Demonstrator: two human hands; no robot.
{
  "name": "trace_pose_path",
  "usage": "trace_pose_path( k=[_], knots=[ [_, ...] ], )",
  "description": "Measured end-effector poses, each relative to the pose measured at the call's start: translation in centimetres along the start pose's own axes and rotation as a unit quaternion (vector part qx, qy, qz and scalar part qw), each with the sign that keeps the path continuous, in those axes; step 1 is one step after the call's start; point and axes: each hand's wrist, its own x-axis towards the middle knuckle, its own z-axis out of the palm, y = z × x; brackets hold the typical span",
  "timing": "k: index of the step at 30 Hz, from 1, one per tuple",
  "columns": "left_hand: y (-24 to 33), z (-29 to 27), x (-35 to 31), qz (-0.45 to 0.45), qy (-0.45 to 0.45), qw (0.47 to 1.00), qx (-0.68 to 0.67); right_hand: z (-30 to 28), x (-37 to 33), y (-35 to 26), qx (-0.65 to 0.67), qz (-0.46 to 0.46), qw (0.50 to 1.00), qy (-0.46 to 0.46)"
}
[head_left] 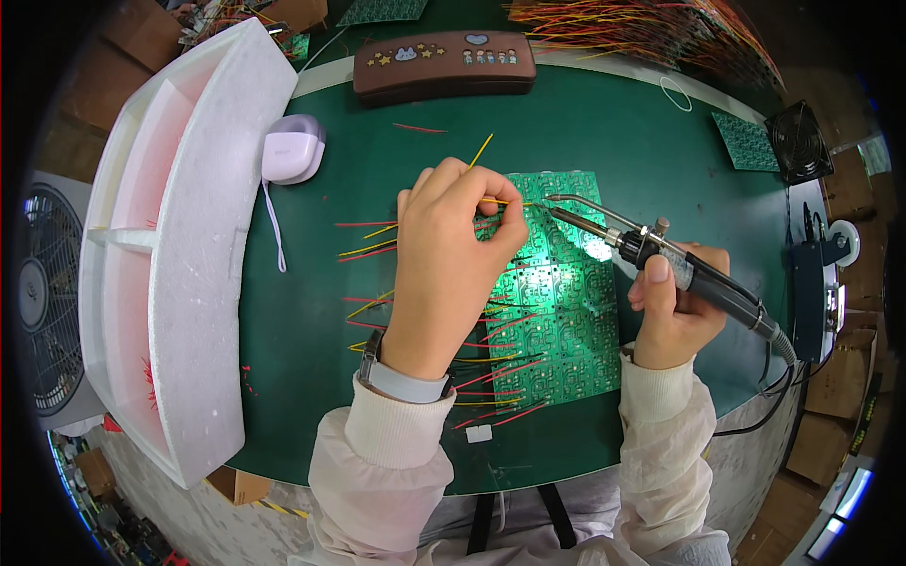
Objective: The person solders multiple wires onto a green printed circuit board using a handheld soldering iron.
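Observation:
A panel of green circuit boards (pixel 566 330) lies on the green mat, with red, yellow and black wires along its left side. Above the panel's upper left part, my left hand (pixel 458 217) pinches a yellow wire (pixel 508 202) between thumb and forefinger; the wire's end points right. My right hand (pixel 675 297) is closed round a soldering iron (pixel 651 247) with a thin metal feed tube (pixel 595 205) fixed along it. The iron's tip and the tube's end meet close to the wire end over the board. Whether they touch the wire, I cannot tell.
At the left stands a white foam tray (pixel 203 226) with compartments, beside a lilac case (pixel 294 151) with a strap. A brown pencil case (pixel 444 68) lies at the back, near a bundle of wires (pixel 661 42). A small black fan (pixel 798 141) and the iron's cable (pixel 781 344) are at right.

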Motion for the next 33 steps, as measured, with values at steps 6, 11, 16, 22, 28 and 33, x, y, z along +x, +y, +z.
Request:
trace_pose_path(
  k=[6, 11, 16, 22, 28, 33],
  knots=[
    [0.34, -0.16, 0.11, 0.010, 0.005, 1.000, 0.010, -0.10, 0.11, -0.30, 0.000, -0.006, 1.000, 0.001],
    [0.19, -0.07, 0.06, 0.000, -0.001, 1.000, 0.001, -0.08, 0.13, -0.29, -0.010, -0.010, 1.000, 0.000],
    [0.23, -0.19, 0.09, -0.004, -0.003, 1.000, -0.004, 0.00, 0.18, -0.45, -0.009, -0.013, 1.000, 0.000],
    [0.26, -0.07, 0.03, -0.001, -0.002, 1.000, 0.002, -0.19, 0.33, -0.36, -0.008, -0.006, 1.000, -0.010],
    [0.37, -0.13, 0.03, 0.004, -0.007, 1.000, 0.007, -0.32, 0.53, -0.62, -0.015, -0.013, 1.000, -0.021],
    [0.22, -0.01, -0.08, 0.011, 0.000, 1.000, 0.017, -0.54, 0.68, -0.54, -0.024, -0.014, 0.999, -0.039]
  ],
)
